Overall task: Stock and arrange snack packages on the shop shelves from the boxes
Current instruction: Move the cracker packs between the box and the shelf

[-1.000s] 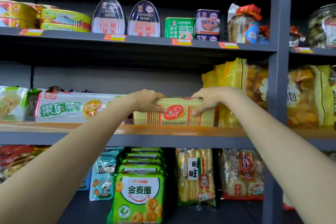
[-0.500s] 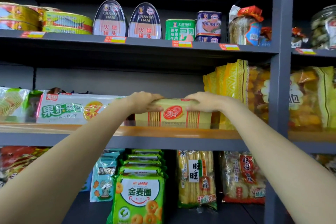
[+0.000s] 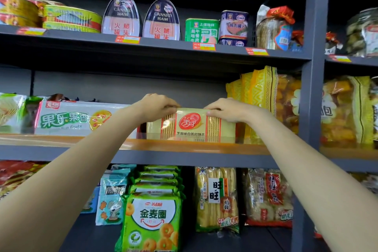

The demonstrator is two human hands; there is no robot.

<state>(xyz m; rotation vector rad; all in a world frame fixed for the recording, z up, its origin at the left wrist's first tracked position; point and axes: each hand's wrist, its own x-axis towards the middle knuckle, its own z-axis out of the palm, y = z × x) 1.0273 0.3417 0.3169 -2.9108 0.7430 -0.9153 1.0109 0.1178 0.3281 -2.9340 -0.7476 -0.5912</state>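
Big grey shop shelving (image 3: 313, 92) across the whole frame, with a thick post down the right side. Three levels in view.

On the middle shelf (image 3: 184, 146), with its orange front strip: a long white and green Fun Fruity cracker pack (image 3: 67, 117) lying at the left, tall yellow snack bags (image 3: 263, 96) standing at the right, and a yellow cracker pack (image 3: 190, 124) with a round red logo sitting between them, in the middle of the frame, flat on the shelf.

Two bare arms reaching up from the bottom corners to that yellow pack. Left hand (image 3: 155, 106) on the pack's top left edge, fingers curled over it and holding it. Right hand (image 3: 229, 108) on the pack's top right edge, fingers curled over the top, thumb on the front, holding it too.

On the bottom shelf: a row of green ring-biscuit bags (image 3: 152, 221) one behind the other, a light blue bag (image 3: 111, 200) just left of them, a tall yellow rice cracker bag (image 3: 217, 198) to their right, and a clear bag with red labels (image 3: 269, 196) next to that.

On the top shelf: round fish tins (image 3: 71, 19) stacked at the upper left, two oval canned ham tins (image 3: 141, 18) standing side by side, a green tin (image 3: 201, 30), and blue luncheon meat tins (image 3: 234, 26) stacked up. Small red and yellow price tags (image 3: 127, 39) along the shelf edge.
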